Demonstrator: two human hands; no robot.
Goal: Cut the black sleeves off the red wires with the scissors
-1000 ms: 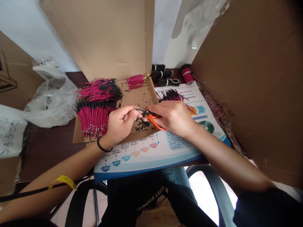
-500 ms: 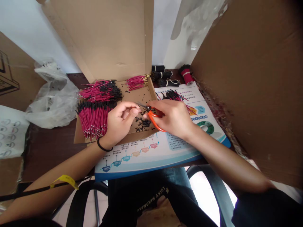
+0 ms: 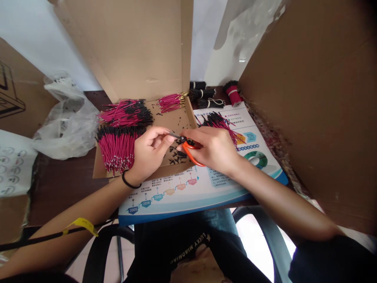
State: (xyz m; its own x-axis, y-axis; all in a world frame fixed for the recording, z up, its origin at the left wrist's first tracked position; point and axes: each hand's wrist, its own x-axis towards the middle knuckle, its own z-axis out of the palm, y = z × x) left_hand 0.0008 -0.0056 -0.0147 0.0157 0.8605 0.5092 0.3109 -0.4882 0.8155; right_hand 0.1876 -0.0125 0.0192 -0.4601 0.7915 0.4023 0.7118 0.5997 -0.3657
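Note:
My right hand (image 3: 216,151) grips orange-handled scissors (image 3: 188,151), their dark blades pointing left to the fingertips of my left hand (image 3: 151,149). Thumb and forefinger of that hand are pinched together; whatever is between them is too small or hidden to make out. Both hands are above a shallow cardboard tray (image 3: 141,173). Behind my left hand, dense piles of magenta wires with black ends (image 3: 118,147) fill the tray's left side. Small black offcuts (image 3: 176,157) lie scattered beneath the scissors. A loose heap of magenta and black wires (image 3: 219,122) is just behind my right hand.
A smaller magenta bundle (image 3: 171,102) lies at the tray's back. Banded black bundles (image 3: 203,93) and a banded magenta bundle (image 3: 232,93) sit behind the printed sheet (image 3: 176,200). A plastic bag (image 3: 66,129) stands left; tall cardboard (image 3: 318,98) walls the right.
The scissors' blades have moved slightly left, up against my left fingertips, and their handles have turned a little. My left hand keeps its pinch in nearly the same place.

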